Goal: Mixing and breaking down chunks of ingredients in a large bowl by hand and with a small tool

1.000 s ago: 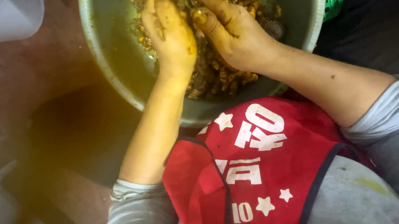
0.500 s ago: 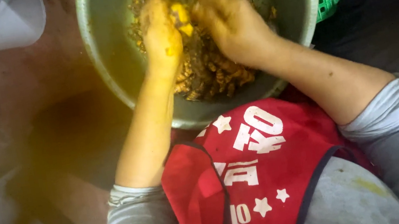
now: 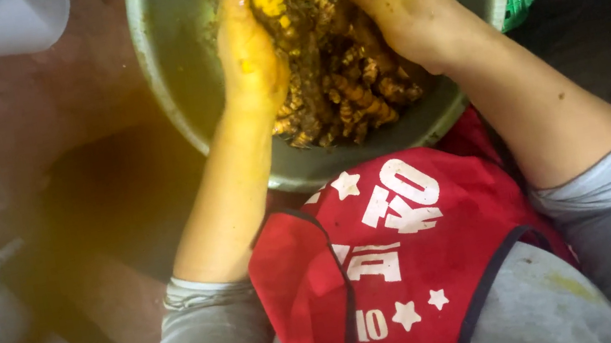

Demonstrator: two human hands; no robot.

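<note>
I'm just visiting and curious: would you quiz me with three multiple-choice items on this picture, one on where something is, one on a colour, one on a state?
1. Where do the knobbly roots lie?
A. In the round metal basin
B. On the floor
C. In the white bucket

2. What colour is the apron?
A. Green
B. Red with white marks
C. Plain black

3. How do the two hands stand?
A. Both resting on the lap
B. One in the basin, one on the bucket
C. Both in the basin, pressed against the pile

Answers:
1 A: the roots are heaped inside the basin's rim.
2 B: red cloth with white stars and lettering covers the lap.
3 C: the left hand and the right hand, both stained yellow, flank the pile with the sleeves pushed up.
</note>
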